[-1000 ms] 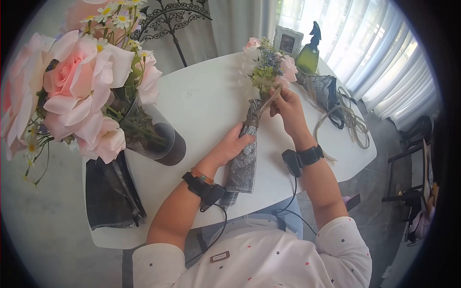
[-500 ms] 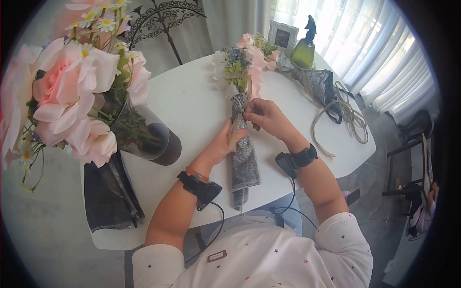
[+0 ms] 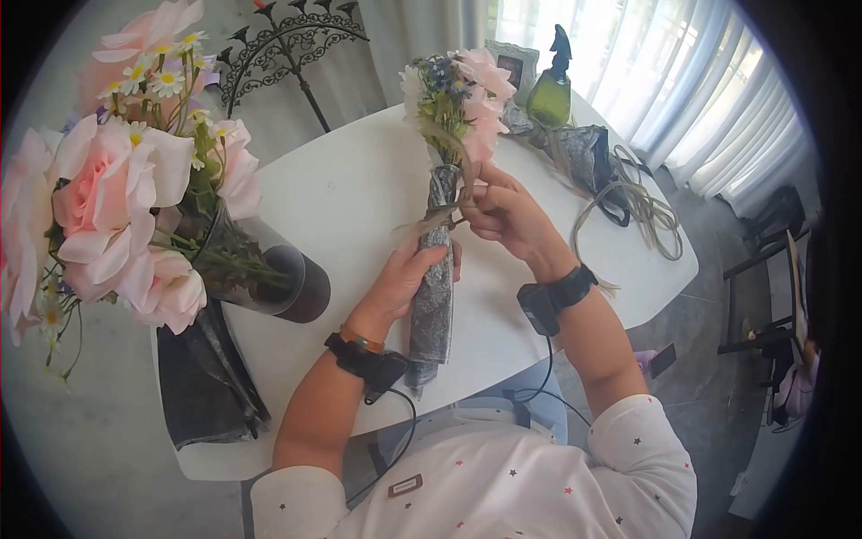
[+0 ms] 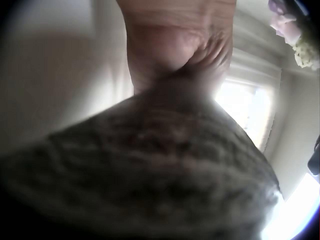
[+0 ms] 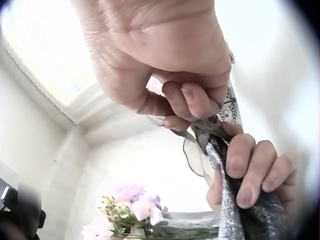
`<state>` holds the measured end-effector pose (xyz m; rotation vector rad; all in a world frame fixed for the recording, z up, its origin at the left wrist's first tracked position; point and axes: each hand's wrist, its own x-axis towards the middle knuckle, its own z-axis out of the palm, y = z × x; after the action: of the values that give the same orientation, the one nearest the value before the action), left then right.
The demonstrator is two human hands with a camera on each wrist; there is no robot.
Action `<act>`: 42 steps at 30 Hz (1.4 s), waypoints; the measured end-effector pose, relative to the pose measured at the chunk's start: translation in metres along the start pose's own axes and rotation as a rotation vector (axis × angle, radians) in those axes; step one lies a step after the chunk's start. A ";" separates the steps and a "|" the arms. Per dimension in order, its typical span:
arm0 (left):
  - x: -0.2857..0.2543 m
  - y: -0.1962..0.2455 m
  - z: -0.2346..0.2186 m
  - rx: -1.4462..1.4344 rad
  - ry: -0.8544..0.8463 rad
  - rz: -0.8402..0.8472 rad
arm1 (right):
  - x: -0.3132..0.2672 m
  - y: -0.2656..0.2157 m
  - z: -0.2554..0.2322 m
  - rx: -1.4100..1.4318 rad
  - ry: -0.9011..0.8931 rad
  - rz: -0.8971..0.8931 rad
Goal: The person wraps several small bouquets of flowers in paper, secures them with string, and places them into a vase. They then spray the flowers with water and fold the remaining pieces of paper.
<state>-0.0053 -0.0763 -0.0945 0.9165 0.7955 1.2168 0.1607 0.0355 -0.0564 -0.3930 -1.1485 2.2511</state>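
Note:
A bouquet of pink roses [image 3: 485, 99] with blue sprigs and greenery has its stems in a crinkled grey wrap [image 3: 433, 305]. My left hand [image 3: 395, 278] grips this wrap around its middle, thumb across the front. In the right wrist view, the left fingers [image 5: 255, 167] curl over the wrap's far side. A grey-brown ribbon [image 3: 440, 217] crosses the wrap above the left thumb. Beside it, my right hand [image 3: 514, 216] pinches the ribbon with bent fingers. The dark wrap [image 4: 150, 165] fills the lower left wrist view, blurred.
A glass vase [image 3: 301, 287] of large pink roses [image 3: 94, 211] stands left, beside folded black wrapping [image 3: 211, 386]. Toward the back right of the white table [image 3: 341, 180] are a photo frame [image 3: 512, 67], a green spray bottle [image 3: 549, 97], another grey-wrapped bundle [image 3: 579, 148] and looped cord [image 3: 651, 216].
The bouquet has shifted left and turned more upright in the head view. My right hand has gone from the ribbon's raised end to beside the wrap, where the ribbon now sits looser and lower.

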 end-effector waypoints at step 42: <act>0.017 0.100 0.092 0.007 -0.210 0.309 | -0.018 -0.083 0.030 -1.129 0.212 -0.800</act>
<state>0.0379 -0.0635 0.0344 1.1825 0.5021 1.3565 0.1893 0.0439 0.0288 -0.4513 -1.9211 0.7287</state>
